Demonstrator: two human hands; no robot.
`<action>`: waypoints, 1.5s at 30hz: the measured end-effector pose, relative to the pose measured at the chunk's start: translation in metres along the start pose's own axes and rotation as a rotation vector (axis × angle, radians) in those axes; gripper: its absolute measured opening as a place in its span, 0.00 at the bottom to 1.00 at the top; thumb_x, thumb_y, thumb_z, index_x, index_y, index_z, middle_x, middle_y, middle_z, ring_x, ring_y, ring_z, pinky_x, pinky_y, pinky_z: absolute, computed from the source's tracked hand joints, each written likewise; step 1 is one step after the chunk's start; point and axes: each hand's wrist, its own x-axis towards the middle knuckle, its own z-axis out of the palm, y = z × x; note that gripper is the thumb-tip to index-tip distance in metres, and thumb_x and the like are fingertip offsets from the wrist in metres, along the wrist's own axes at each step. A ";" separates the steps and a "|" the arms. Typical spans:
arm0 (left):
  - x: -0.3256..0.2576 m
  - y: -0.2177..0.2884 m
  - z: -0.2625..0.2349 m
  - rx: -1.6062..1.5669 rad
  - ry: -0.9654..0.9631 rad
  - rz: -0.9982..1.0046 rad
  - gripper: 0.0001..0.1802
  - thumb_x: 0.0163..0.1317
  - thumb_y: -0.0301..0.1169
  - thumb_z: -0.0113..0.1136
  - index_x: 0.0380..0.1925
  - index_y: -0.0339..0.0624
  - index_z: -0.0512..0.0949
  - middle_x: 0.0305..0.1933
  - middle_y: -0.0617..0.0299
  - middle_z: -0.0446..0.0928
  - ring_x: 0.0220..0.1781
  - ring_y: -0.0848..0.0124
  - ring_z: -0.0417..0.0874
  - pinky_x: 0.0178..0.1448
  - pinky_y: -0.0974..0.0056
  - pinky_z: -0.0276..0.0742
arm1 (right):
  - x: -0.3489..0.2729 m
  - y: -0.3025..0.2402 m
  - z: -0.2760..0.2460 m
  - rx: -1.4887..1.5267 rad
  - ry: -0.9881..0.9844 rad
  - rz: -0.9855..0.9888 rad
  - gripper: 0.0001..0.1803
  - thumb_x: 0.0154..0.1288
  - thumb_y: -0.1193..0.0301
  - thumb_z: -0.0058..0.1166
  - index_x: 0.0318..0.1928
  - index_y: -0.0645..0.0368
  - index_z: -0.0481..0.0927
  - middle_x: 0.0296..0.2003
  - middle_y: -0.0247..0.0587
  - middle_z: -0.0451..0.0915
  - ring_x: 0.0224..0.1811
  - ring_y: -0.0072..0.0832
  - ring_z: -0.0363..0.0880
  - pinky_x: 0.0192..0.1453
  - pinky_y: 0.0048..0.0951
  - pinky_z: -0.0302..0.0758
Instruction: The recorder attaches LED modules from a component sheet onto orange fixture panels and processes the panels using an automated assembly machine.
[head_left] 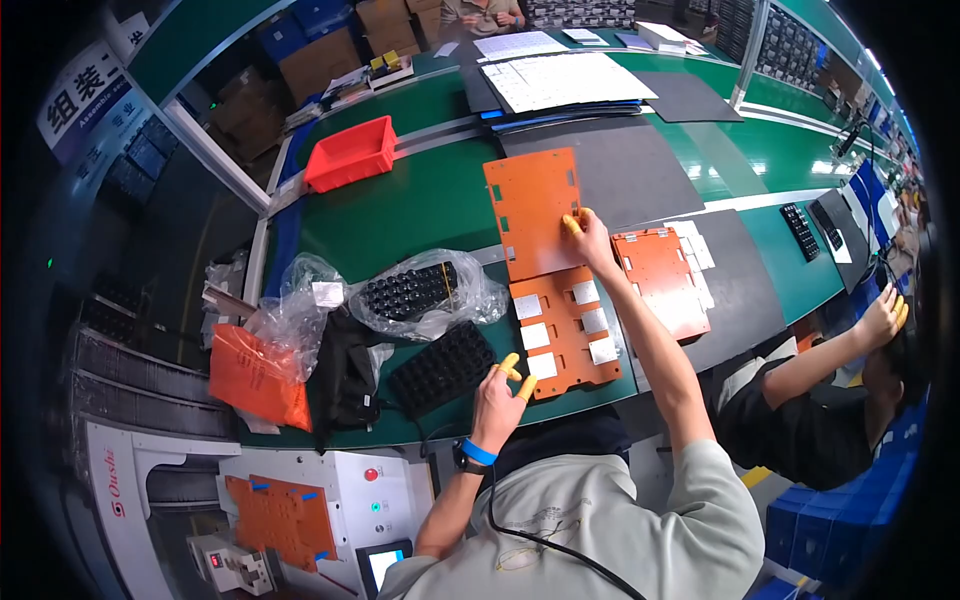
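Nearest of all is the left hand (503, 392). It wears a blue wristband and yellow caps on its fingertips. Its fingers are bent and loosely spread, and they touch the near left corner of an orange plate with grey squares (567, 331) on it. This plate lies at the near edge of the green table (400, 210). Just to the left of that hand sits a black tray (443, 367) full of small holes. Farther left lie a black bag (345, 375) and an orange plastic bag (255, 378).

A bit farther away, a clear plastic bag (425, 292) holds another black tray. The right hand (588, 236) reaches out far, with its arm stretched long. Its yellow-capped fingers are pressed together and pinch the right edge of a big orange board (535, 210). That board is lifted and stands tilted above the far end of the plate with the squares. Just to the right lies another orange plate (660, 280) on a grey mat (740, 290).

Far off to the left stands a red bin (352, 152). At the far end are white sheets (565, 80). At the right edge, another person's hand (880, 318) shows.
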 end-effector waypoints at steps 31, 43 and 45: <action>0.079 -0.015 0.090 0.435 -0.043 0.199 0.52 0.66 0.52 0.60 0.73 0.21 0.50 0.80 0.36 0.47 0.83 0.42 0.40 0.80 0.40 0.50 | -0.120 0.007 -0.048 -0.500 -0.104 0.126 0.14 0.74 0.64 0.53 0.37 0.64 0.78 0.25 0.58 0.82 0.30 0.57 0.83 0.34 0.53 0.79; 0.090 -0.008 0.087 0.400 -0.078 0.167 0.53 0.64 0.50 0.62 0.73 0.20 0.50 0.80 0.34 0.47 0.83 0.40 0.41 0.80 0.41 0.50 | -0.078 -0.040 -0.103 -0.273 -0.190 0.192 0.12 0.72 0.68 0.56 0.39 0.67 0.81 0.29 0.61 0.81 0.32 0.51 0.84 0.36 0.43 0.77; 0.091 -0.005 0.086 0.401 -0.091 0.141 0.53 0.64 0.50 0.62 0.73 0.20 0.49 0.80 0.34 0.46 0.82 0.40 0.42 0.81 0.44 0.50 | -0.035 -0.034 -0.125 -0.348 -0.046 0.123 0.13 0.72 0.67 0.57 0.38 0.67 0.80 0.28 0.60 0.81 0.32 0.47 0.85 0.34 0.42 0.77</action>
